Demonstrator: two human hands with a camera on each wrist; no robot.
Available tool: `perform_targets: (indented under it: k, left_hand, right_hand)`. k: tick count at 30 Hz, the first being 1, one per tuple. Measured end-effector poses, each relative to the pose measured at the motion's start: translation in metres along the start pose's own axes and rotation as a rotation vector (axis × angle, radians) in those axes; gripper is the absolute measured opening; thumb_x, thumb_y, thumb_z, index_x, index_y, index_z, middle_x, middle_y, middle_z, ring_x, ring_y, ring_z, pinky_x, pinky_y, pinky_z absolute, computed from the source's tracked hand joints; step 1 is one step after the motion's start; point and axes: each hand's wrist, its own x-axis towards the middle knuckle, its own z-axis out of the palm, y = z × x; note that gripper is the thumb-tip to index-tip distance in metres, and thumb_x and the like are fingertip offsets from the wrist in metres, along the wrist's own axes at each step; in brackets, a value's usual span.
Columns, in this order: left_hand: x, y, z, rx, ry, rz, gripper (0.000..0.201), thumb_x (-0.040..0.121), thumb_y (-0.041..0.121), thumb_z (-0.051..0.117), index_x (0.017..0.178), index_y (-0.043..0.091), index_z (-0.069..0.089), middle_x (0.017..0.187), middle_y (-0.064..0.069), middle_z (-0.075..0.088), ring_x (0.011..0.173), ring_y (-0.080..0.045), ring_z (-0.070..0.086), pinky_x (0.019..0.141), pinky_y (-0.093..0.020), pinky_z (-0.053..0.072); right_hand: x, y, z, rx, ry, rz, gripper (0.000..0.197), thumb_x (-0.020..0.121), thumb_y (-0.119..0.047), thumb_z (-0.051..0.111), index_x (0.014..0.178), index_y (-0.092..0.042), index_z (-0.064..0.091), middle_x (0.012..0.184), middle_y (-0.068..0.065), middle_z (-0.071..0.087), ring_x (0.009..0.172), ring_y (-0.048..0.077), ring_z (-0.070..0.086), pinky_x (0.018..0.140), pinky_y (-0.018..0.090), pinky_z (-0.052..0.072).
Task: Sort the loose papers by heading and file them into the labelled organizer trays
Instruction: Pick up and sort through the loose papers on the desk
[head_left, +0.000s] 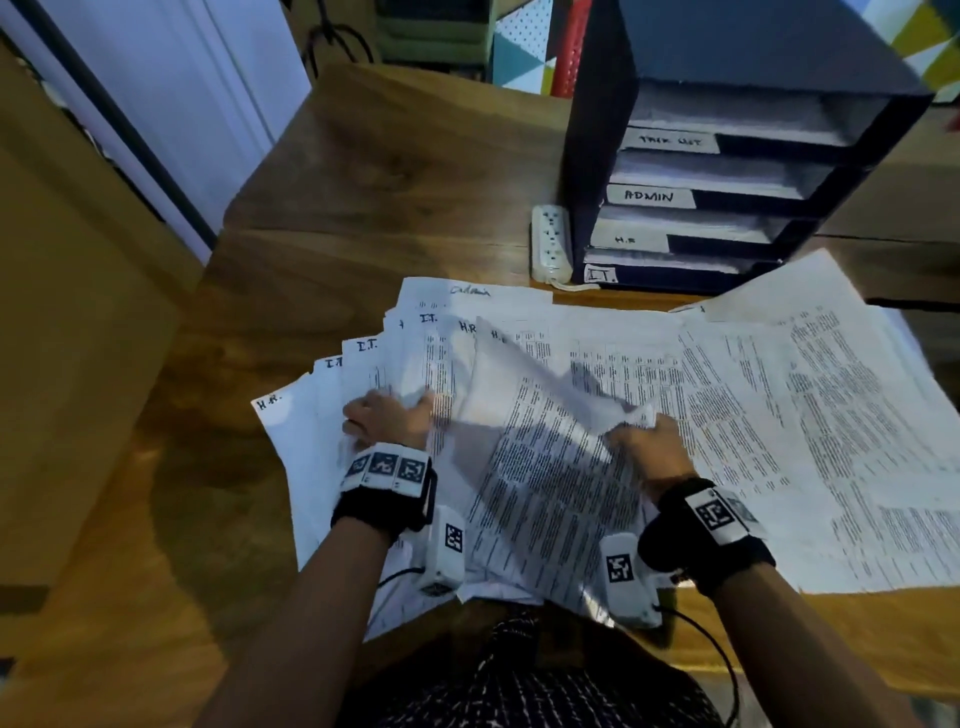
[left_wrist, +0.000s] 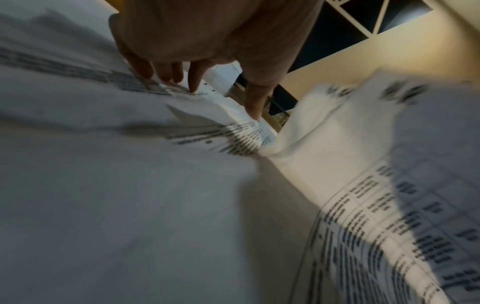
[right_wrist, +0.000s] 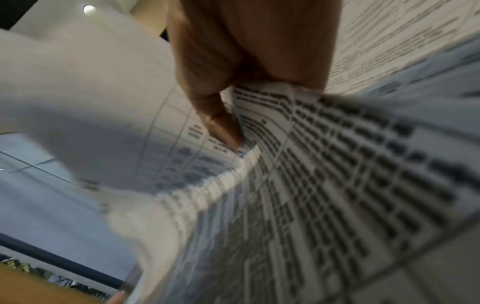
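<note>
Loose printed papers (head_left: 753, 415) lie fanned over the wooden desk, with handwritten headings such as H.R, I.T. and Admin at their top edges. My left hand (head_left: 387, 418) presses straight fingers (left_wrist: 171, 74) down on the left sheets (left_wrist: 103, 164). My right hand (head_left: 649, 441) pinches the edge of a lifted, curled sheet (head_left: 540, 379) headed H.R; in the right wrist view thumb and fingers (right_wrist: 221, 127) clamp that sheet (right_wrist: 337, 164). The dark organizer (head_left: 597, 156) stands at the back right, its trays labelled Task List, ADMIN (head_left: 649, 196), H.R (head_left: 626, 240) and I.T. (head_left: 600, 274), all holding papers.
A white power strip (head_left: 551, 241) lies against the organizer's left side. Bare wooden desk (head_left: 389, 182) stretches behind and left of the papers. The desk's left edge drops beside a door (head_left: 182, 104). A cable runs from my right wrist camera (head_left: 631, 582).
</note>
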Motion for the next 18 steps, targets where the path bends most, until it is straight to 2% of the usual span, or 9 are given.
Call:
perform_targets:
  k: [3,6,8,9,11,13,14,16,18]
  left_hand:
    - [0.006,0.002,0.006,0.005,0.018,-0.006,0.055,0.080,0.032,0.064,0.122,-0.001,0.047,0.135,-0.018,0.033,0.127,-0.036,0.028,0.103,-0.041,0.029]
    - [0.015,0.001,0.008,0.055,-0.095,0.076,0.040,0.086,0.017,0.052,0.124,0.003,0.051,0.134,-0.021,0.042,0.125,-0.039,0.038,0.103,-0.041,0.034]
    - [0.020,0.000,0.007,-0.019,-0.194,0.214,0.038,0.089,0.008,0.048,0.127,0.003,0.050,0.135,-0.020,0.049,0.123,-0.038,0.045,0.101,-0.037,0.037]
    - [0.021,-0.001,0.005,-0.081,-0.197,0.269,0.038,0.090,0.004,0.048,0.127,0.002,0.050,0.134,-0.019,0.051,0.122,-0.036,0.048,0.100,-0.035,0.038]
    - [0.020,-0.001,-0.002,-0.153,-0.143,0.317,0.038,0.091,0.007,0.050,0.128,0.000,0.049,0.134,-0.018,0.052,0.122,-0.036,0.048,0.101,-0.035,0.037]
    - [0.017,0.000,-0.012,-0.199,-0.058,0.337,0.038,0.091,0.012,0.052,0.127,-0.002,0.048,0.132,-0.020,0.053,0.121,-0.037,0.049,0.101,-0.038,0.038]
    - [0.015,0.003,-0.020,-0.230,-0.011,0.343,0.037,0.091,0.013,0.052,0.125,-0.002,0.049,0.130,-0.020,0.054,0.119,-0.037,0.050,0.099,-0.038,0.038]
    - [0.014,0.015,-0.039,-0.338,0.073,0.358,0.034,0.092,0.014,0.051,0.122,-0.001,0.050,0.127,-0.020,0.055,0.117,-0.036,0.051,0.097,-0.037,0.040]
    - [0.016,0.033,-0.063,-0.486,0.120,0.413,0.031,0.092,0.015,0.052,0.118,-0.001,0.052,0.123,-0.019,0.058,0.115,-0.031,0.054,0.096,-0.037,0.042]
  right_hand:
    - [0.004,0.006,-0.002,-0.097,-0.157,0.045,0.023,0.085,0.010,0.051,0.106,0.013,0.058,0.116,0.030,0.058,0.077,0.019,0.054,0.066,0.021,0.042]
    - [0.003,0.012,-0.002,-0.122,-0.209,0.030,0.022,0.084,0.009,0.054,0.104,0.012,0.060,0.116,0.031,0.059,0.093,0.022,0.053,0.078,0.029,0.046]
    - [0.004,0.016,-0.003,-0.069,-0.158,0.004,0.049,0.073,-0.011,0.074,0.116,0.005,0.057,0.118,0.023,0.061,0.102,0.024,0.058,0.095,0.038,0.045]
    - [0.005,0.019,-0.003,-0.029,-0.129,0.005,0.061,0.065,-0.021,0.081,0.115,0.004,0.057,0.115,0.018,0.064,0.102,0.025,0.061,0.096,0.039,0.046]
    - [0.011,0.025,-0.006,0.002,-0.069,0.020,0.048,0.060,-0.025,0.084,0.093,0.000,0.061,0.086,0.006,0.071,0.078,0.018,0.066,0.074,0.030,0.050]
    - [0.015,0.028,-0.009,-0.010,-0.040,0.038,0.055,0.048,-0.038,0.088,0.079,-0.008,0.053,0.047,-0.013,0.061,0.043,0.001,0.057,0.054,0.022,0.042]
    - [0.013,0.025,-0.009,-0.017,-0.023,0.034,0.052,0.050,-0.038,0.088,0.075,-0.009,0.052,0.039,-0.015,0.057,0.034,-0.003,0.050,0.052,0.020,0.041]
    - [0.010,0.023,-0.009,-0.026,0.003,-0.024,0.022,0.071,-0.010,0.077,0.082,-0.001,0.061,0.059,-0.010,0.068,0.050,0.003,0.059,0.064,0.023,0.045]
    - [0.004,0.018,-0.009,-0.059,0.019,-0.066,0.036,0.078,0.003,0.066,0.113,0.004,0.057,0.105,0.009,0.066,0.095,0.017,0.062,0.085,0.028,0.042]
